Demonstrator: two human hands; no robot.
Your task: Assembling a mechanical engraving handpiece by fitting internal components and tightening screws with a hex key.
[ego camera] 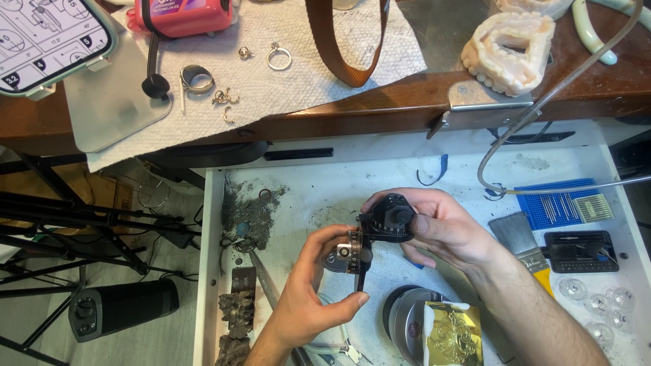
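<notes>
1. Single view, worn on the head, looking steeply down from above.
2. Faces forward over a pulled-out white drawer (420, 169), with the wooden counter (407, 102) edge across the top of the frame.
3. Sits close: both hands (380, 257) fill the centre, forearms entering from the bottom edge.
4. Catches a strip of floor (102, 278) at the left.
5. No second view to share with.

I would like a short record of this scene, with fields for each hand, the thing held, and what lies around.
left hand: grips the lower bar of a small black tool
right hand: holds the tool's round dial end
place: over an open white drawer
in the drawer: brush, blue pad, round tin
on the bench: rings on a paper towel
</notes>
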